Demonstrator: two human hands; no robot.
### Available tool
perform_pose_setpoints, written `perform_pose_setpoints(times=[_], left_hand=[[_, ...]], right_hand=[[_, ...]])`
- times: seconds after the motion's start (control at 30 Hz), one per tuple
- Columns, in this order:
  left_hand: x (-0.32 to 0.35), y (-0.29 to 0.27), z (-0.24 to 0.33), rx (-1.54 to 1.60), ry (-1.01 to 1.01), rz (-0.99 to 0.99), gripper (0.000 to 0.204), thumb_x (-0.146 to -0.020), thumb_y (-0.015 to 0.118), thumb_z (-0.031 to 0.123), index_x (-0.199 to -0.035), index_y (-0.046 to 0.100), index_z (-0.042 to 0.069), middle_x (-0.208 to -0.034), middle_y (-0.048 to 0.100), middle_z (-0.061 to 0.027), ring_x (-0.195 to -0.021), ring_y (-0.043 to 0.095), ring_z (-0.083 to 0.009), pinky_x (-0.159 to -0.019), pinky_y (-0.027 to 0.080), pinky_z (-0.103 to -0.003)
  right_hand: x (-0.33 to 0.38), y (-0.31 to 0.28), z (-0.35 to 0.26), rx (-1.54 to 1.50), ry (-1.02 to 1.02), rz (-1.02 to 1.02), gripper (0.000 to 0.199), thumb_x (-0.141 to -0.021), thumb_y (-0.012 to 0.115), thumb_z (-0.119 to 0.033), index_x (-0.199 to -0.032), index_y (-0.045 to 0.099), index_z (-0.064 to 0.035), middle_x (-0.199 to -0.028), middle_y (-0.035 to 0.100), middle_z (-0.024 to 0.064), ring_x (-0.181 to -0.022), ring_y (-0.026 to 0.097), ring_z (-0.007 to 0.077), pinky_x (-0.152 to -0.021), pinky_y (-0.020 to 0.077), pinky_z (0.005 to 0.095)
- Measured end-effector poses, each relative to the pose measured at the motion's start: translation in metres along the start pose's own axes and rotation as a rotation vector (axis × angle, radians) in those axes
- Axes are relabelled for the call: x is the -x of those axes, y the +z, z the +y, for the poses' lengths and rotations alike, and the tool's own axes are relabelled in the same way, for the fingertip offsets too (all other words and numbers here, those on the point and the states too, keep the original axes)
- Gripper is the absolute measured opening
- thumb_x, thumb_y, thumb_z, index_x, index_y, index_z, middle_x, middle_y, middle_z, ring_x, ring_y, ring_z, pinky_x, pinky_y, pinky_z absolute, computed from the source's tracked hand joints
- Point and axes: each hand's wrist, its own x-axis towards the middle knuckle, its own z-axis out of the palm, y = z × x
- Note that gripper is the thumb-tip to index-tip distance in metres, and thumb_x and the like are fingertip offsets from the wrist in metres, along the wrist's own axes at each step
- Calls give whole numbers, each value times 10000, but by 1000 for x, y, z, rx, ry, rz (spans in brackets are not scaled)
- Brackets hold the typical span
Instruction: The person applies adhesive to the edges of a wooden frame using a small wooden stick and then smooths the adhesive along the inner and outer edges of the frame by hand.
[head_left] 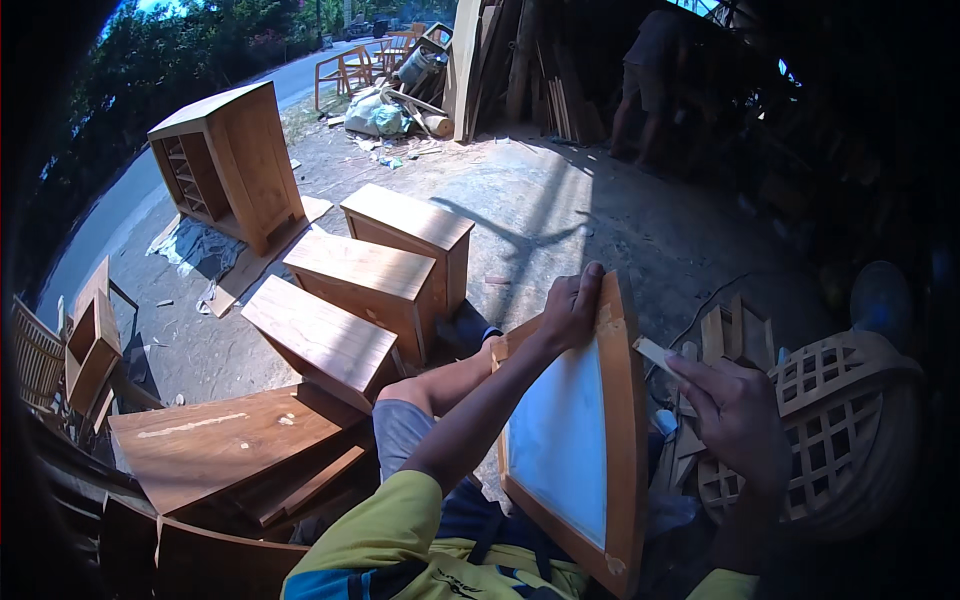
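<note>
Fingers (585, 290) of left hand (570, 312) curled over top edge of wooden frame (628, 420), gripping it. Frame upright on lap, slightly tilted, pale panel facing the person. Right hand (738, 415) just right of frame, fingers pinched on small pale wooden strip (657, 352). Three wooden cabinets (365, 285) on ground beyond; lattice panel (835, 400) at right.
</note>
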Motion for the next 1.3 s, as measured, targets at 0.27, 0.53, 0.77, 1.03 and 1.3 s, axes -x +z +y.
perform_pose_setpoints(times=[0.27, 0.53, 0.77, 1.03, 1.3], left_hand=[[-15, 19, -19, 165, -26, 21, 766, -1106, 294, 531, -696, 600, -40, -589, 552, -174, -572, 534, -253, -598, 428, -442], [-37, 37, -19, 192, -72, -39, 748, -1106, 297, 566, -795, 643, -21, -718, 621, -58, -686, 556, -130, -658, 452, -342], [-45, 40, -30, 216, -71, -88, 757, -1100, 271, 585, -1123, 682, -49, -1006, 696, -151, -960, 626, -208, -900, 481, -370], [-58, 20, -20, 16, -75, -324, 1013, -893, 756, 420, -1657, 157, 129, -1489, 499, -256, -1416, 460, -358, -1167, 344, -454], [-53, 20, -38, -108, 227, -112, 679, -1020, 567, 332, -1609, 322, 98, -1579, 420, -201, -1439, 450, -318, -1194, 326, -437]], right_hand=[[77, 72, 33, -676, 509, 242, 483, -976, 710, -331, -1315, 655, 8, -954, 696, 77, -789, 632, 96, -682, 490, 268], [46, 131, 1, -1104, 278, 273, 914, -882, 824, -386, -1545, 369, 50, -1268, 677, 201, -1020, 727, 223, -905, 564, 350], [24, 126, -7, -1003, 329, 224, 708, -914, 679, -122, -1530, 385, 67, -1266, 668, 249, -1158, 682, 261, -1027, 511, 374], [-26, 155, 27, -889, 357, 293, 599, -863, 680, -189, -1420, 553, -10, -1165, 696, 240, -1019, 729, 314, -911, 550, 413], [-55, 165, 33, -780, 364, 306, 418, -824, 672, -269, -1151, 663, -9, -870, 733, 194, -824, 732, 380, -817, 568, 449]])
